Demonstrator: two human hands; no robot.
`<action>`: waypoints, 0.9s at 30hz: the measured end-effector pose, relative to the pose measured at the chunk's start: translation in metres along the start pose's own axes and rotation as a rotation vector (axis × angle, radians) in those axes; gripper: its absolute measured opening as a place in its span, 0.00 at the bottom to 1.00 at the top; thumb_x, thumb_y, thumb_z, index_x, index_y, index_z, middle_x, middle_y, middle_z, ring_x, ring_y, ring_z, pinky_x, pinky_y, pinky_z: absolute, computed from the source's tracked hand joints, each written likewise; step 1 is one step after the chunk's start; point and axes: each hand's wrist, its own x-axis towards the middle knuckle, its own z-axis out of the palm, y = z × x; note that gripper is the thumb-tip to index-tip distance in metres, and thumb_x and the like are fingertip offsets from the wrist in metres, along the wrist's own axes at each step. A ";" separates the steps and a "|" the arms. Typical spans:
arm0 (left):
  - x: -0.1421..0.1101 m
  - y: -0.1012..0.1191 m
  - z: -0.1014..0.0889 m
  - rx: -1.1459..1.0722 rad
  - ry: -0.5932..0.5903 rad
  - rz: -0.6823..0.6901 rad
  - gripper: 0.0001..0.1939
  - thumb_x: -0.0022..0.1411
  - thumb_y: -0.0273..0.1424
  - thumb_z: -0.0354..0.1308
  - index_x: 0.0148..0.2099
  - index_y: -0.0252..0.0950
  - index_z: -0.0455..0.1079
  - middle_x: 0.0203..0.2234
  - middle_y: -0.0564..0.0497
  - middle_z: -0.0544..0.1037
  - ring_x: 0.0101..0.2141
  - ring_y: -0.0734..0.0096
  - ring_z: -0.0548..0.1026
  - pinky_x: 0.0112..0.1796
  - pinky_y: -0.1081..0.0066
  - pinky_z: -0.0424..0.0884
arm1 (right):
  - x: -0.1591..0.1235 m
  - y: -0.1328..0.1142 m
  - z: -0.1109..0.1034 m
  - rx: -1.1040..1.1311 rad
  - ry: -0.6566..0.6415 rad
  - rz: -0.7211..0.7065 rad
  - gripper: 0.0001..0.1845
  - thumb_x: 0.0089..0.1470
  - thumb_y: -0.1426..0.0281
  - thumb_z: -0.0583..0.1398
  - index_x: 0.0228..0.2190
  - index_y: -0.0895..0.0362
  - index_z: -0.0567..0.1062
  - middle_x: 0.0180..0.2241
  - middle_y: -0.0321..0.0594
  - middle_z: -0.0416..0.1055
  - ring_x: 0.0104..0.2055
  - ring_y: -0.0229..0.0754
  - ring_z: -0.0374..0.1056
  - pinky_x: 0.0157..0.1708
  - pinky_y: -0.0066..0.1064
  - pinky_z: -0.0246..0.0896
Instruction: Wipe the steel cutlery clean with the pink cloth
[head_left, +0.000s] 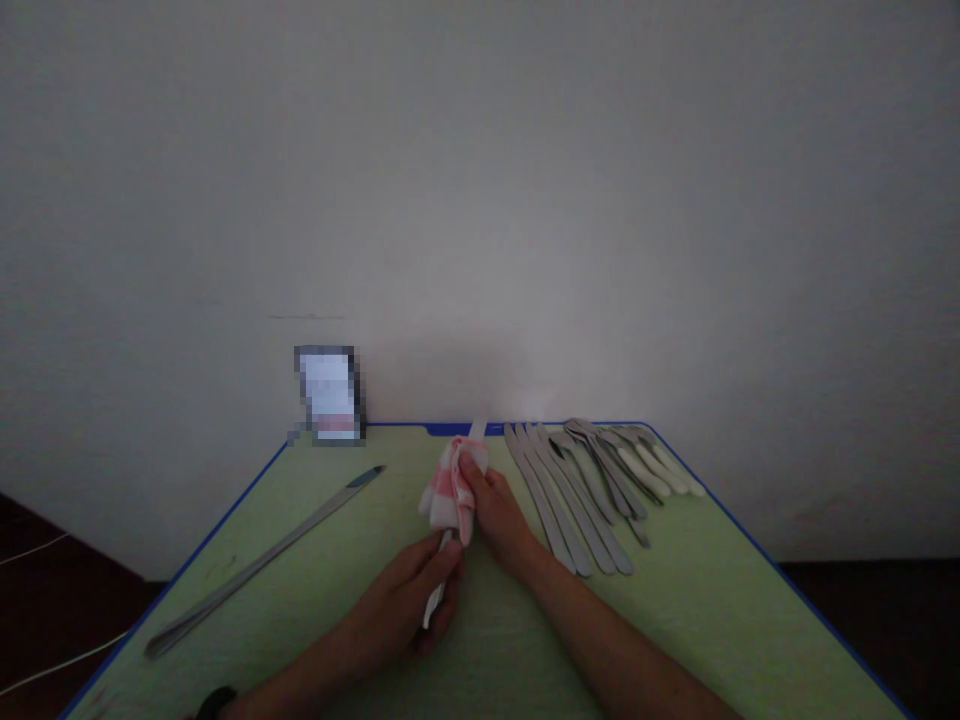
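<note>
My left hand is closed round the handle of a table knife, pale and shiny, held slanting over the table. A pink and white cloth is wrapped round the middle of the knife, and my right hand pinches it there, thumb on top. Beyond the cloth a flat, light strip pokes out, in line with the handle. The wrapped part is hidden. To the right of my right hand lie several long metal knives, side by side.
Spoons and white-handled cutlery lie at the right of the green table, which has a blue edge. A long, thin metal utensil lies at the left. A blurred phone-like screen stands near the wall.
</note>
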 end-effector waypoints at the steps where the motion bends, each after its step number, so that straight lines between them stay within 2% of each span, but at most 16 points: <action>1: 0.000 0.000 0.000 0.011 -0.003 0.002 0.24 0.58 0.56 0.48 0.32 0.38 0.59 0.12 0.63 0.61 0.11 0.81 0.56 0.12 0.80 0.51 | 0.000 0.000 0.000 -0.007 0.002 -0.004 0.24 0.45 0.47 0.59 0.20 0.56 0.68 0.19 0.35 0.64 0.22 0.36 0.56 0.23 0.28 0.51; 9: 0.000 -0.002 -0.001 0.022 -0.015 0.000 0.23 0.60 0.54 0.46 0.31 0.38 0.58 0.12 0.63 0.61 0.11 0.81 0.56 0.12 0.80 0.51 | -0.001 -0.002 0.000 -0.027 0.015 -0.009 0.25 0.45 0.47 0.59 0.19 0.56 0.68 0.18 0.33 0.63 0.22 0.36 0.55 0.24 0.29 0.50; 15: -0.001 0.001 -0.001 0.036 -0.048 0.038 0.20 0.60 0.51 0.49 0.32 0.38 0.57 0.13 0.64 0.61 0.11 0.83 0.55 0.13 0.80 0.51 | -0.004 -0.003 0.001 0.052 0.060 -0.019 0.25 0.46 0.47 0.59 0.19 0.56 0.67 0.18 0.32 0.61 0.21 0.35 0.54 0.24 0.29 0.50; 21: 0.000 -0.001 -0.003 0.001 -0.035 0.022 0.20 0.61 0.50 0.48 0.35 0.37 0.61 0.14 0.62 0.64 0.11 0.81 0.57 0.12 0.81 0.52 | -0.001 0.002 0.000 0.071 0.057 0.013 0.27 0.45 0.44 0.58 0.19 0.57 0.68 0.17 0.32 0.62 0.21 0.35 0.55 0.22 0.28 0.50; 27: -0.001 0.003 -0.006 -0.011 -0.134 -0.021 0.23 0.58 0.51 0.50 0.35 0.34 0.68 0.14 0.55 0.71 0.11 0.78 0.62 0.13 0.79 0.56 | 0.004 0.001 -0.001 0.314 0.040 0.053 0.25 0.44 0.46 0.60 0.25 0.57 0.72 0.20 0.34 0.69 0.23 0.37 0.61 0.26 0.28 0.55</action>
